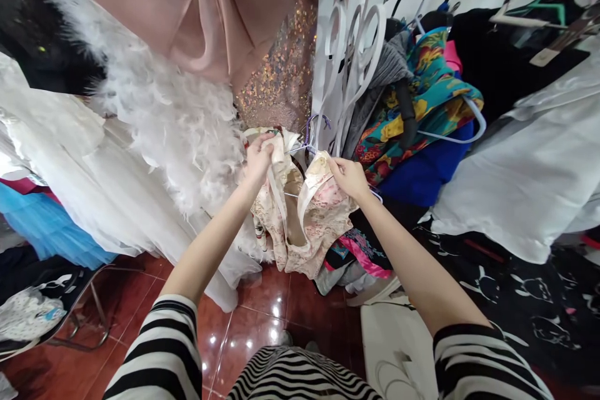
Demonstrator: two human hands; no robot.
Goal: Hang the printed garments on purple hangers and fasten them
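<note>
A cream top with a pink floral pattern and a deep V neck hangs in front of me on a thin hanger with a purple hook. My left hand is closed on the top's left shoulder strap. On the other side, my right hand pinches the right shoulder of the same top, near the end of the hanger. Between my hands the neckline is spread apart, and part of the hanger shows inside it.
White ornate metalwork stands behind the top. Left of it hang a pink satin dress and a white feathered garment. Rightward are a teal floral garment and white cloth. Below lies a red tiled floor beside a white box-like object.
</note>
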